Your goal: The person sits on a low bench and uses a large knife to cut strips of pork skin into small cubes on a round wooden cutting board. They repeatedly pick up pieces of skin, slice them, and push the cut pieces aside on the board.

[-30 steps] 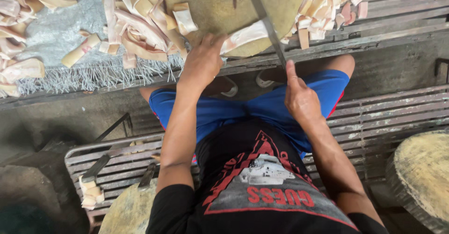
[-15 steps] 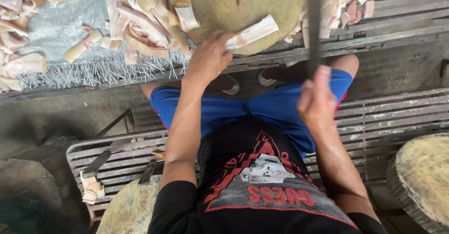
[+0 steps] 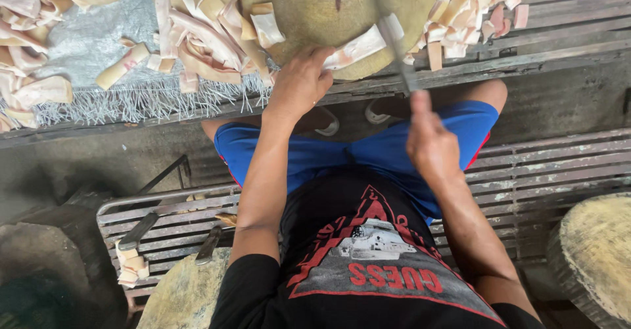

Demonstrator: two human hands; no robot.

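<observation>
Strip point(image 3: 358, 46) lies on the round block point(image 3: 309, 13), left hand point(image 3: 299, 82) pinning it, right hand point(image 3: 430, 145) gripping the knife point(image 3: 394, 36), so he'd better keep fingertips tucked back

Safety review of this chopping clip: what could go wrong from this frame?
1. The left hand pins the pale strip close to the knife; a stray stroke could hit fingers.
2. The strip overhangs the round block, so it might tip.
3. Cut pieces crowd the block's edge and may fall.
</observation>
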